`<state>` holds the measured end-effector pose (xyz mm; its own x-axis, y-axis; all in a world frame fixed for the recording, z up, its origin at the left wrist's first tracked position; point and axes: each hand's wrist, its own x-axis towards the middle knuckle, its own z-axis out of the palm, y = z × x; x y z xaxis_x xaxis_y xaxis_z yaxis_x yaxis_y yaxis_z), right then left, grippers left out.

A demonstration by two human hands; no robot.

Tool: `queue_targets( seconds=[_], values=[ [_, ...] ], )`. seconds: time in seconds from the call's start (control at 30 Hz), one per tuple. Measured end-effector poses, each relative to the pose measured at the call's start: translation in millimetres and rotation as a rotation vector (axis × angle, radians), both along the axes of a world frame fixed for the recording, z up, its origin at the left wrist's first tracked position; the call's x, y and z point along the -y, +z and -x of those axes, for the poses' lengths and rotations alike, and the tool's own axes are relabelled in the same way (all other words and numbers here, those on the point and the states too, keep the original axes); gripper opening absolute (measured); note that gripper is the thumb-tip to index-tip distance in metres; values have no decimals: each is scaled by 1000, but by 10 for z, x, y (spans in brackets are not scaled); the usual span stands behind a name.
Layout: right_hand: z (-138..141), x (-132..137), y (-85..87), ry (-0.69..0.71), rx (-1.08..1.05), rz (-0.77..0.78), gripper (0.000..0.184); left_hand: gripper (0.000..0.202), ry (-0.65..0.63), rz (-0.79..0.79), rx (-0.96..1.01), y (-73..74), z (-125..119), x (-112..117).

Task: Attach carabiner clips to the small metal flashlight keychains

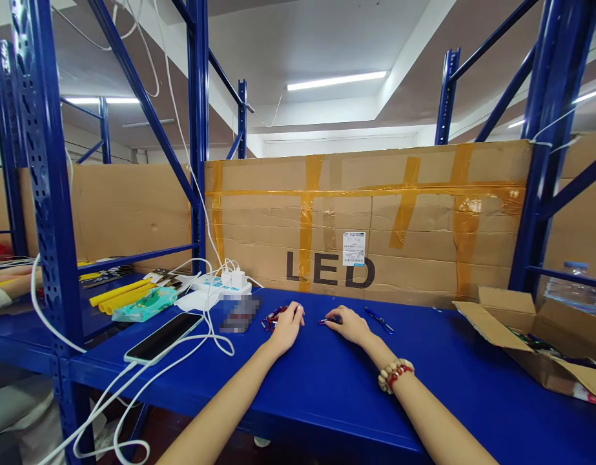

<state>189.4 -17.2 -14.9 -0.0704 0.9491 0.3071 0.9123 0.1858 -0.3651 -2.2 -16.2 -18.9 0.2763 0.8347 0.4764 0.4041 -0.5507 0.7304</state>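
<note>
Both of my hands rest far out on the blue shelf top [327, 381]. My left hand [288, 325] lies palm down with its fingers curled against a small heap of red and dark clips [272, 319]. My right hand [347, 324], with a bead bracelet at the wrist, lies flat with its fingertips on a small dark and red piece [327, 320]. A blue clip-like piece [379, 319] lies just right of that hand. What either hand's fingers enclose is too small to make out.
A taped cardboard wall marked LED [365, 226] closes the back. A phone [163, 336] on a white cable, a power strip [220, 284], a tissue pack [145, 304] and yellow tubes [116, 294] lie left. An open carton [534, 342] and a water bottle [571, 287] stand right. Blue rack posts [198, 129] flank the shelf.
</note>
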Motion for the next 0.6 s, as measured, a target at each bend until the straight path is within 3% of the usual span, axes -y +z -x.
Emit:
queue_targets(
  seconds=[0.43,0.6],
  values=[
    [78,-25,31,15,-290,-48,11,32,56,94,47,45,-4,56],
    [196,-12,75,43,-537,-19,22,33,35,93,86,32,-10,39]
  ],
)
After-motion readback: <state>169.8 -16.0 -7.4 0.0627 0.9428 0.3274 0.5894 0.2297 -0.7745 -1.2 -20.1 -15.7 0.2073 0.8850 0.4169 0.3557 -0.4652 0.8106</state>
